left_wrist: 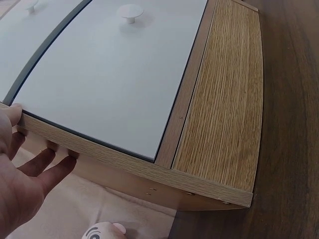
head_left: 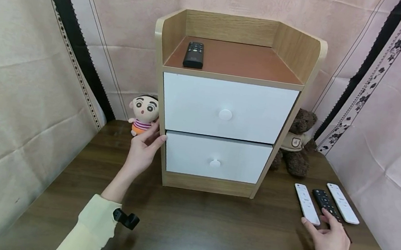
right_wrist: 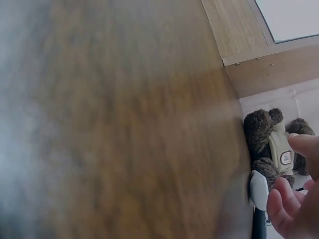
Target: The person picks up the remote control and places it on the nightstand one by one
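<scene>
The slim white rectangular remote control (head_left: 307,205) nearest the pale wood-grain, white-fronted cabinet (head_left: 207,101) lies at its four o'clock. The right hand (head_left: 332,242) has thumb and forefinger at the remote's six o'clock end, whether gripping I cannot tell; the left hand (head_left: 141,151) grasps the cabinet's eight o'clock edge.

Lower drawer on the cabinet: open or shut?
Shut, it appears: the lower drawer sits within the cabinet frame, no interior showing in the head view.
</scene>
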Action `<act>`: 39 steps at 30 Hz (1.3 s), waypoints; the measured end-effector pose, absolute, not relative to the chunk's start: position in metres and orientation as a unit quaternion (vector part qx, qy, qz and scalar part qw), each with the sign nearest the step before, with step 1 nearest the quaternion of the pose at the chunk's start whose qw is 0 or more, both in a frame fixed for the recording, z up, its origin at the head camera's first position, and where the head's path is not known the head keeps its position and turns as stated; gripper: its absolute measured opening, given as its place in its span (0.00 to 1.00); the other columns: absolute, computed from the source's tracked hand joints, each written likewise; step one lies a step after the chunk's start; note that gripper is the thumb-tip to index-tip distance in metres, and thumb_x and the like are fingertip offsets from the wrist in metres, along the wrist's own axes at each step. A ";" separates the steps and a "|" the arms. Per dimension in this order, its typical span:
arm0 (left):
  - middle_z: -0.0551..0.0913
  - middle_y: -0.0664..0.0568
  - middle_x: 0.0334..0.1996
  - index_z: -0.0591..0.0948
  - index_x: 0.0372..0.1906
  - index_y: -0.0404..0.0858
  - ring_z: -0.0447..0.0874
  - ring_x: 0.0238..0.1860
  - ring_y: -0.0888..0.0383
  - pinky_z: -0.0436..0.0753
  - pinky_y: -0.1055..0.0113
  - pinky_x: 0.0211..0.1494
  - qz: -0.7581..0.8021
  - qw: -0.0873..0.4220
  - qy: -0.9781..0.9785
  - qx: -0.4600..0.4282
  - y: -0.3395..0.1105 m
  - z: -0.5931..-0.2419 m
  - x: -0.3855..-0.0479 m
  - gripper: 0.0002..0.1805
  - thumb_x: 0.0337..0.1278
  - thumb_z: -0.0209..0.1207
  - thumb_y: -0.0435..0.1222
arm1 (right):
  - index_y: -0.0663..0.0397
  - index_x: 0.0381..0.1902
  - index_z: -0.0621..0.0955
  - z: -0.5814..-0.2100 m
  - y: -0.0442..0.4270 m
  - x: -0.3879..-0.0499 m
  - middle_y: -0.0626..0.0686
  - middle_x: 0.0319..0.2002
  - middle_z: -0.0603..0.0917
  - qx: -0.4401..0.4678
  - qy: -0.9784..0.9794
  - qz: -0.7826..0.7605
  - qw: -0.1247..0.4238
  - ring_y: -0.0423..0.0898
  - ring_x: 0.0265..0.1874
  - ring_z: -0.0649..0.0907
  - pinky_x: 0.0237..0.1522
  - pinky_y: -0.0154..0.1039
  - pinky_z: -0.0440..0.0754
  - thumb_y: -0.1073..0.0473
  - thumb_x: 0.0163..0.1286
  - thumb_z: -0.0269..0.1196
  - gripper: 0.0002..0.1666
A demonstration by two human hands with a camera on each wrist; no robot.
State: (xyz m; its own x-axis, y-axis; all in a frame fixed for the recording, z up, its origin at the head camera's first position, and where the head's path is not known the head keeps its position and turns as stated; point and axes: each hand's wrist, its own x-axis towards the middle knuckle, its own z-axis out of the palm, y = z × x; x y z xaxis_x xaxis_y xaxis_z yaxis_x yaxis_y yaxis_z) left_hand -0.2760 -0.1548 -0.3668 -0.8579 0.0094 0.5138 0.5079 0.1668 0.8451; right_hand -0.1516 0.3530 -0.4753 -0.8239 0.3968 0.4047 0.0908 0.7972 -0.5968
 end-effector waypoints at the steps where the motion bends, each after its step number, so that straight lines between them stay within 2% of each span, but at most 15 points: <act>1: 0.74 0.42 0.69 0.69 0.76 0.38 0.78 0.63 0.45 0.81 0.71 0.57 -0.621 0.201 -0.737 -0.176 -0.155 -0.367 -0.276 0.31 0.71 0.63 0.32 | 0.68 0.65 0.76 -0.477 0.353 -0.152 0.68 0.49 0.85 -0.135 -0.911 0.289 0.263 0.31 0.25 0.78 0.39 0.45 0.71 0.52 0.59 0.78 0.42; 4: 0.74 0.42 0.69 0.69 0.76 0.38 0.78 0.64 0.45 0.81 0.70 0.58 -0.619 0.203 -0.738 -0.177 -0.155 -0.366 -0.275 0.31 0.71 0.63 0.33 | 0.71 0.64 0.75 -0.479 0.353 -0.154 0.71 0.49 0.84 -0.129 -0.915 0.288 0.253 0.48 0.31 0.84 0.43 0.54 0.72 0.52 0.59 0.77 0.42; 6: 0.74 0.43 0.70 0.69 0.76 0.38 0.78 0.64 0.45 0.81 0.69 0.59 -0.618 0.203 -0.738 -0.178 -0.155 -0.366 -0.275 0.31 0.71 0.63 0.33 | 0.73 0.64 0.74 -0.481 0.353 -0.155 0.73 0.49 0.82 -0.124 -0.917 0.290 0.245 0.60 0.36 0.84 0.45 0.59 0.71 0.52 0.60 0.76 0.42; 9: 0.74 0.43 0.70 0.69 0.76 0.39 0.78 0.64 0.45 0.81 0.68 0.59 -0.618 0.202 -0.739 -0.177 -0.156 -0.366 -0.275 0.31 0.71 0.63 0.33 | 0.75 0.64 0.73 -0.483 0.353 -0.157 0.75 0.49 0.81 -0.123 -0.920 0.292 0.232 0.67 0.41 0.82 0.46 0.62 0.70 0.52 0.61 0.76 0.43; 15: 0.74 0.41 0.69 0.69 0.76 0.38 0.77 0.65 0.45 0.81 0.69 0.59 -0.627 0.193 -0.733 -0.177 -0.155 -0.365 -0.276 0.31 0.71 0.62 0.32 | 0.75 0.63 0.73 -0.487 0.356 -0.160 0.75 0.49 0.82 -0.130 -0.919 0.296 0.225 0.68 0.43 0.81 0.48 0.62 0.70 0.52 0.60 0.76 0.43; 23: 0.75 0.40 0.69 0.69 0.75 0.37 0.77 0.65 0.44 0.81 0.72 0.58 -0.632 0.196 -0.729 -0.176 -0.155 -0.365 -0.276 0.31 0.71 0.63 0.31 | 0.77 0.62 0.73 -0.487 0.356 -0.164 0.76 0.48 0.81 -0.133 -0.918 0.295 0.228 0.72 0.50 0.77 0.54 0.65 0.68 0.56 0.58 0.76 0.42; 33: 0.75 0.40 0.68 0.69 0.75 0.38 0.77 0.65 0.45 0.81 0.72 0.58 -0.630 0.198 -0.730 -0.176 -0.156 -0.367 -0.277 0.31 0.71 0.63 0.31 | 0.77 0.64 0.71 -0.490 0.353 -0.172 0.79 0.56 0.76 -0.171 -0.915 0.310 0.194 0.74 0.59 0.72 0.60 0.67 0.65 0.57 0.60 0.76 0.42; 39: 0.77 0.36 0.66 0.69 0.75 0.38 0.77 0.64 0.45 0.81 0.72 0.57 -0.633 0.190 -0.730 -0.174 -0.156 -0.368 -0.278 0.31 0.71 0.62 0.30 | 0.78 0.63 0.71 -0.493 0.353 -0.176 0.79 0.57 0.75 -0.190 -0.914 0.303 0.193 0.76 0.59 0.71 0.60 0.69 0.65 0.57 0.61 0.74 0.41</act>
State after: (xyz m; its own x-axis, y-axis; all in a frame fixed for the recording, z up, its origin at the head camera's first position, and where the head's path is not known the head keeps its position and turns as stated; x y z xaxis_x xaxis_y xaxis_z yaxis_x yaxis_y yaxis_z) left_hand -0.2775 -0.1557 -0.3677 -0.8672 0.0135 0.4978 0.4947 0.1371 0.8582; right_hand -0.1763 0.3535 -0.4927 -0.8532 0.4646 0.2370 0.2304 0.7435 -0.6278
